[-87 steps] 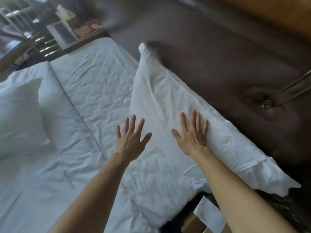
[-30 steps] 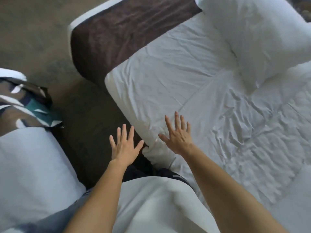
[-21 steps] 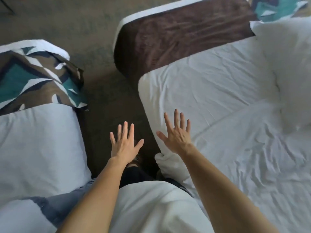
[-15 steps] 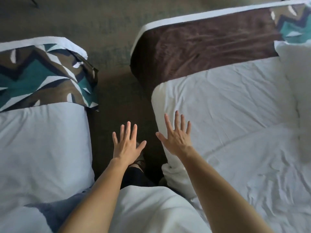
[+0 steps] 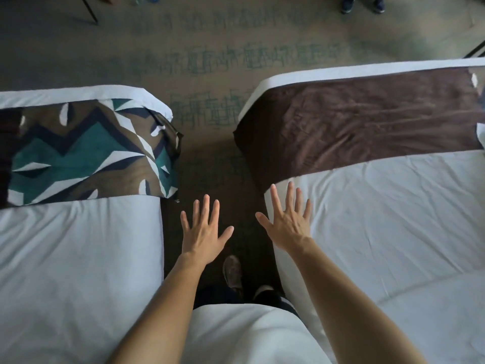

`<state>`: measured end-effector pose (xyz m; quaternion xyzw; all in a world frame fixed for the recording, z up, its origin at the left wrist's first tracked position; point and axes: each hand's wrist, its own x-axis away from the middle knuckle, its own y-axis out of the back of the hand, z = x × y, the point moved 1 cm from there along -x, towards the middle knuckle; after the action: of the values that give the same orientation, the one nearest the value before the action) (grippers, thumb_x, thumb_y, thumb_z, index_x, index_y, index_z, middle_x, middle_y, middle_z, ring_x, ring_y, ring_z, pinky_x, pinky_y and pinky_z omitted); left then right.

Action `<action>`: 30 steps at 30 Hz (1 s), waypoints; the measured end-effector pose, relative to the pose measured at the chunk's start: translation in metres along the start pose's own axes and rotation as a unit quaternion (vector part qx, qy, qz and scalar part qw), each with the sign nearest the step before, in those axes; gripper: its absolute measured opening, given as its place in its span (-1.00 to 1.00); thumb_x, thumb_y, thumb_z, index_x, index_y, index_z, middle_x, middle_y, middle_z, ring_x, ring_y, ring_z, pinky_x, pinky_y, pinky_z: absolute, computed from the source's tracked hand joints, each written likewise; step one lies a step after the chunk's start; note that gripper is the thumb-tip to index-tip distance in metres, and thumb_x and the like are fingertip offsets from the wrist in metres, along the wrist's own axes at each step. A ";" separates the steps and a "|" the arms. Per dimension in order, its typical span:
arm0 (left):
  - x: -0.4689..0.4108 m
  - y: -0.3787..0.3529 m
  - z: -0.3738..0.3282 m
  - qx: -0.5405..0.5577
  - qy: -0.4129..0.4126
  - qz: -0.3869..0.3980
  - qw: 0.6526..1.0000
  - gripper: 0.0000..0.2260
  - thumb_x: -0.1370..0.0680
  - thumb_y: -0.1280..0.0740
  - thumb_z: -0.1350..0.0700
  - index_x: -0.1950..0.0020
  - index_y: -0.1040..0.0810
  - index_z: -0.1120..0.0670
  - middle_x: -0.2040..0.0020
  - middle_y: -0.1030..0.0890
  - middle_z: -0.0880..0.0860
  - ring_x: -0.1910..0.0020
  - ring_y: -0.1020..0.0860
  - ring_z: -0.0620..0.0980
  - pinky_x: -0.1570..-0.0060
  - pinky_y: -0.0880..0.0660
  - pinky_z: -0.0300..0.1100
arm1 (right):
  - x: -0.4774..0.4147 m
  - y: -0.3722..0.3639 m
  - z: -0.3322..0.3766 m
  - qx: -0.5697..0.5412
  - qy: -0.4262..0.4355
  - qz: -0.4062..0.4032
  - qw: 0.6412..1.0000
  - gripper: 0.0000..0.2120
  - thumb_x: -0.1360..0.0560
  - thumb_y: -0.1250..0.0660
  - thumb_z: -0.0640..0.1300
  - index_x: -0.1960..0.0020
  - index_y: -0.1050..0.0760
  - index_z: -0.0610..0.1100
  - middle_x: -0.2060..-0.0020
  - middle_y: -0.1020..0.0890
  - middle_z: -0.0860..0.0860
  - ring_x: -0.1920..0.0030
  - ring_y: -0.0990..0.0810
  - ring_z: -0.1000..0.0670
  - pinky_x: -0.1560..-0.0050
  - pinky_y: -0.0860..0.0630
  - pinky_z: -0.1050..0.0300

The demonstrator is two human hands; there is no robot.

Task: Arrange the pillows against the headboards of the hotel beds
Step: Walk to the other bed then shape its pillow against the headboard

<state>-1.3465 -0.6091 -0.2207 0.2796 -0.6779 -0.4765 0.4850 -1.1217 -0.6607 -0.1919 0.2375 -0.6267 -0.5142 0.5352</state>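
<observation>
White beds beside splayed, empty fingers

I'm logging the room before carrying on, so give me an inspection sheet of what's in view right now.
Surface: left bed and right bed, white sheets, the right one creased; patterned runner on the left, brown runner on the right.
Job's things: no pillow clearly in view; headboards out of frame.
Clutter: nothing seen.
Hands: left hand open over the gap between beds; right hand open over the right bed's edge; both hold nothing.
Cables: nothing seen.
Surroundings: patterned carpet; someone's shoes at the top edge; thin dark leg top left.
</observation>
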 end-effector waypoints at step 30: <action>-0.285 0.135 0.029 0.021 0.074 -0.032 0.997 -0.23 -0.60 0.01 -0.40 -0.67 0.14 -0.02 -0.66 0.23 0.10 -0.63 0.22 0.19 -0.48 0.24 0.31 | -0.310 0.132 0.045 0.007 0.055 -0.015 0.998 -0.20 -0.55 0.21 0.47 -0.61 0.37 0.09 -0.58 0.33 -0.23 -0.60 0.27 -0.28 -0.54 0.22 -0.36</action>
<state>-1.2555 -0.3057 -0.2102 0.3460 -0.6407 -0.4553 0.5124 -1.0316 -0.3324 -0.2007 0.2787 -0.5963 -0.5037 0.5595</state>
